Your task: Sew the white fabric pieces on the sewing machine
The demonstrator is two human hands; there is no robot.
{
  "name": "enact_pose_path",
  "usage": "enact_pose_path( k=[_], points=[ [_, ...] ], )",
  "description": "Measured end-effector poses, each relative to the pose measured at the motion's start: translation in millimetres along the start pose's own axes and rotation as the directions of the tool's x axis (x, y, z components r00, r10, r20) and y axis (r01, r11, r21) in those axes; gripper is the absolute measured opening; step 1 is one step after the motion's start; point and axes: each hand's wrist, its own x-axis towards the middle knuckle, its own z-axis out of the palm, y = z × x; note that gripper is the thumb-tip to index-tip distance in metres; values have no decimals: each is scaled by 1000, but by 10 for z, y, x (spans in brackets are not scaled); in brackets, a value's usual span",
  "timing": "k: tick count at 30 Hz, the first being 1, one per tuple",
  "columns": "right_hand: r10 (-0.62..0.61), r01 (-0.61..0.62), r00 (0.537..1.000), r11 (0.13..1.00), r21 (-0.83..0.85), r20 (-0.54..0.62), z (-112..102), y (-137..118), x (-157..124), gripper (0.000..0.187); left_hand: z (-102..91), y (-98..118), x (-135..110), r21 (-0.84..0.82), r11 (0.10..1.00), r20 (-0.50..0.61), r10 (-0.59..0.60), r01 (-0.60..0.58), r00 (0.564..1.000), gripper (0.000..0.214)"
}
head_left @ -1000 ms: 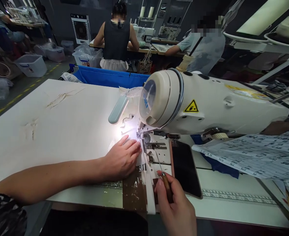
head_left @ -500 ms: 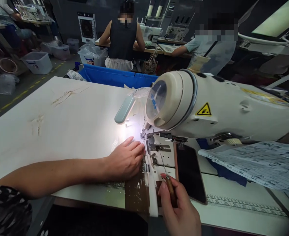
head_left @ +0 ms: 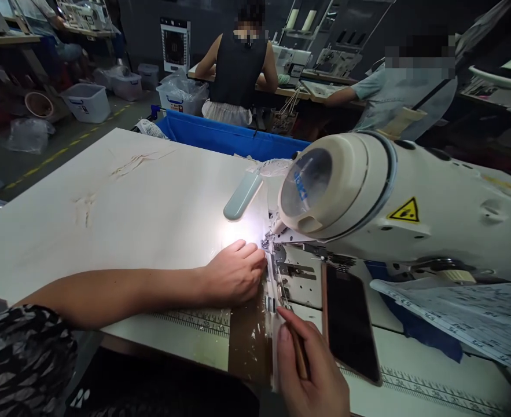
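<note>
My left hand (head_left: 236, 274) rests palm down on the white table (head_left: 120, 214), fingers curled together at the lit spot beside the needle of the cream sewing machine (head_left: 394, 202). Whether a small white piece lies under the fingers I cannot tell. My right hand (head_left: 311, 370) is closed round the wooden handle of a thin metal awl (head_left: 296, 347), whose tip points toward the metal needle plate (head_left: 298, 275). A dark phone (head_left: 350, 321) lies flat right of the plate, close to my right hand.
A pale blue lamp head (head_left: 242, 196) lights the needle area. Printed paper sheets (head_left: 463, 315) lie under the machine arm at right. A blue bin (head_left: 229, 136) stands behind the table. Two people work at benches at the back; white tubs (head_left: 85, 101) sit on the floor.
The view has shifted left and closer. My left fingers have curled in at the needle. My right hand has brought the awl nearer the plate's front edge.
</note>
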Motion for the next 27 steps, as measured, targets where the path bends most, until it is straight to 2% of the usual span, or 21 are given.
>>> enact_pose_path(
  k=[4,7,10,19,27],
  points=[
    [-206,206,978,967,-146,19,143,16,135,22,16,-33,14,-15,1000,20,-19,20,1000,25],
    [-283,275,959,911,-306,21,222,5,212,24,32,-40,14,-21,1000,37,-18,18,999,27],
    [-283,256,959,887,-385,-14,256,-17,261,30,41,-37,11,-36,999,39,-17,18,999,29],
    [-271,234,962,847,-478,-9,291,-54,253,33,51,-40,6,-49,998,27,-35,36,999,28],
    [-210,146,978,709,-690,-10,380,-179,271,32,59,-117,41,-58,995,54,-80,83,995,21]
  ],
)
